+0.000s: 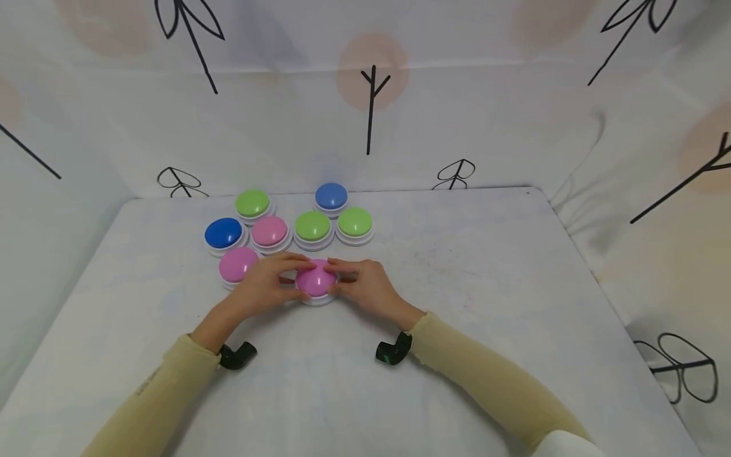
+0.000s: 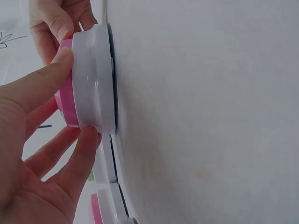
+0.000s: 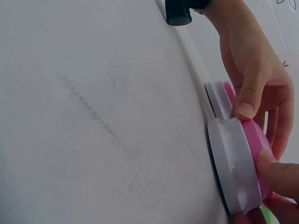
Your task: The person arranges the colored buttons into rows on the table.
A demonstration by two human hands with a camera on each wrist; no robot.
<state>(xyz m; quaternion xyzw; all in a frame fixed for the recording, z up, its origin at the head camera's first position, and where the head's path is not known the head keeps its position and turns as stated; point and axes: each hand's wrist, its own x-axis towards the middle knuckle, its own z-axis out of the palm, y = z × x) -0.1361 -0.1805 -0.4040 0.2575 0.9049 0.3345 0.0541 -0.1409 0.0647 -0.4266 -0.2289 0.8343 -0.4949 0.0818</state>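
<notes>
A push button with a pink dome and white base [image 1: 316, 280] sits on the white table, in front of a group of similar buttons. My left hand [image 1: 266, 284] grips it from the left, and my right hand [image 1: 368, 287] pinches its right side. In the left wrist view, the left thumb lies on the edge of the pink dome [image 2: 70, 105] while a fingertip touches the white base [image 2: 91, 77]. The right wrist view shows the right thumb on the dome [image 3: 259, 140]. Some fingertips are hidden behind the button.
Behind and left stand pink buttons [image 1: 238, 264] [image 1: 270, 231], blue buttons [image 1: 223, 233] [image 1: 331, 196] and green buttons [image 1: 252, 203] [image 1: 312, 226] [image 1: 355, 221], some close together. A patterned cloth [image 1: 274, 127] rises behind the table [image 1: 485, 266]. Each wrist carries a dark camera mount [image 1: 394, 350].
</notes>
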